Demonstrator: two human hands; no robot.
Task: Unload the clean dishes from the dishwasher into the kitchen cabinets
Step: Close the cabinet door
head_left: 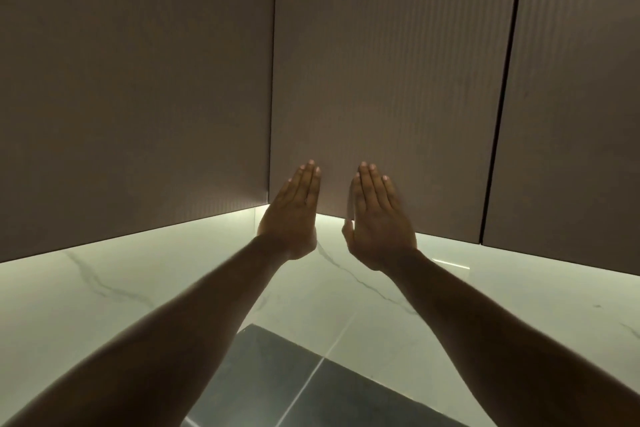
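Both my arms reach up toward the brown upper cabinets in a corner. My left hand (294,215) is flat, fingers straight and together, against the lower part of the middle cabinet door (391,80), close to its left edge. My right hand (375,218) is flat beside it on the same door, a small gap between the two. Neither hand holds anything. All cabinet doors in view are closed. No dishes and no dishwasher are in view.
A second closed door (571,97) lies to the right past a dark vertical gap, and another cabinet face (131,87) meets the corner on the left. Below runs a lit white marble backsplash (104,288). A dark counter surface (277,381) shows at the bottom.
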